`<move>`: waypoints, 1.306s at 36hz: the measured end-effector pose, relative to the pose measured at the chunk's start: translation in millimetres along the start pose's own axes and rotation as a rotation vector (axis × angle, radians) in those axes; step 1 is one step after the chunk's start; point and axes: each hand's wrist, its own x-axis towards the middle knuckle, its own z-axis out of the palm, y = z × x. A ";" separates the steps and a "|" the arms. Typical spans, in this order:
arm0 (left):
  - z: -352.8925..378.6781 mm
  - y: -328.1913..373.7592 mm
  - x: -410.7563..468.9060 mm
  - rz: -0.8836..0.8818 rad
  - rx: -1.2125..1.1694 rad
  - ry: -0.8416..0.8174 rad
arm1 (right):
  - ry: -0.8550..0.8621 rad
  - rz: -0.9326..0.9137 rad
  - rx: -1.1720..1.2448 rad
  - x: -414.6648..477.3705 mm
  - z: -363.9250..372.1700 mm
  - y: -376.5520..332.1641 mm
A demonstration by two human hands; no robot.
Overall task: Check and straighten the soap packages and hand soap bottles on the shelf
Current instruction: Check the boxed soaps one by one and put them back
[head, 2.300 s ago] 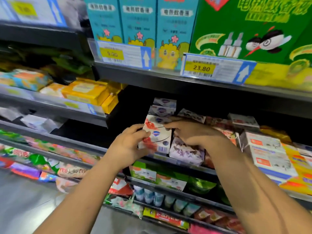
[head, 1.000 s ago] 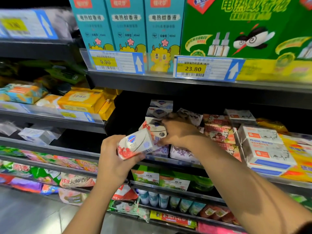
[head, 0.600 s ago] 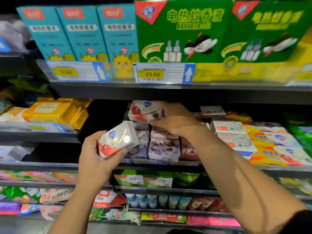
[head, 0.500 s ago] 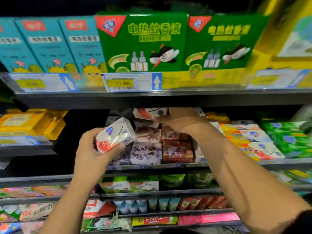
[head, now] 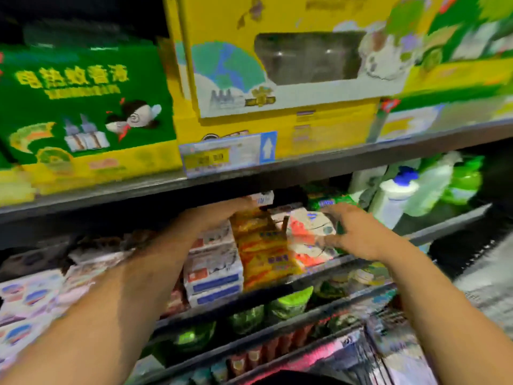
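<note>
Work has been shifted rightward along the shelf (head: 449, 225); a white-and-red soap package (head: 302, 232) beside the yellow packs (head: 263, 245) is now gripped by the right hand (head: 358, 234). Whether the left hand (head: 219, 212), over the neighbouring stack (head: 213, 262), holds anything cannot be told.

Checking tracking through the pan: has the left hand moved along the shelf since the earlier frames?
Yes, rightward: the left hand was well left of the white-and-blue soap boxes; now it reaches over their stack.

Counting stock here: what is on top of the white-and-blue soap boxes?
The left hand lies across the top of the white-and-blue soap boxes, reaching toward the back. Whatever is beneath the palm is covered, and blur hides the rest.
</note>
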 end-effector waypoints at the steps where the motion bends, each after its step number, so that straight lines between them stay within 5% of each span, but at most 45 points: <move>1: 9.5 4.8 14.6 -0.036 0.047 -0.045 | -0.031 -0.019 0.007 0.0 2.5 12.2; 7: 52.2 33.6 73.8 0.000 0.286 -0.216 | -0.065 -0.161 0.013 7.8 14.2 54.3; 14: 73.7 28.0 115.5 -0.070 0.602 -0.008 | -0.026 -0.281 0.039 24.5 26.0 69.2; 29: 82.2 19.5 130.5 -0.113 0.672 0.049 | -0.152 -0.324 0.098 31.5 32.8 80.2; 38: 81.0 11.4 128.5 -0.086 0.731 -0.097 | -0.145 -0.376 -0.027 31.7 45.7 86.3; 47: 83.2 21.5 116.3 -0.022 1.089 -0.201 | -0.160 -0.357 0.121 33.5 36.0 79.5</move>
